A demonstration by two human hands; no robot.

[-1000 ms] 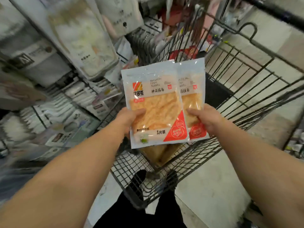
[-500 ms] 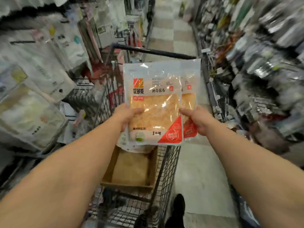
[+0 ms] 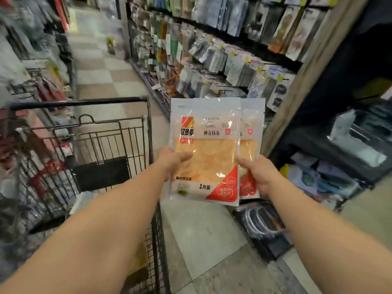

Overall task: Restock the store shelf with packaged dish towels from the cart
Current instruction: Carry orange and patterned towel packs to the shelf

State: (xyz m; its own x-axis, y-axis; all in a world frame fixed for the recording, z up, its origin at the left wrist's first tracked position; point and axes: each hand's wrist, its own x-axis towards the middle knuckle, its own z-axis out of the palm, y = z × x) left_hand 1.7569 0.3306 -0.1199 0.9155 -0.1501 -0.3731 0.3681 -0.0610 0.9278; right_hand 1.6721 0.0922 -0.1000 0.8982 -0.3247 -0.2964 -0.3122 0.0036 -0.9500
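Both hands carry upright towel packs clear of the cart [image 3: 127, 145]: left hand [image 3: 172, 161] grips the front pack [image 3: 206, 149], right hand [image 3: 257, 174] the rear pack [image 3: 251, 132], fingers clamped, labels readable for shelving.

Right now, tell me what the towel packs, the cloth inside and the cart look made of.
Front towel pack and rear towel pack: glossy clear plastic film, judging by the glare streaks. Cloth inside: orange, soft-looking fabric, probably microfibre; too blurred to confirm. Cart: black-coated metal wire, seen in its thin rigid grid.
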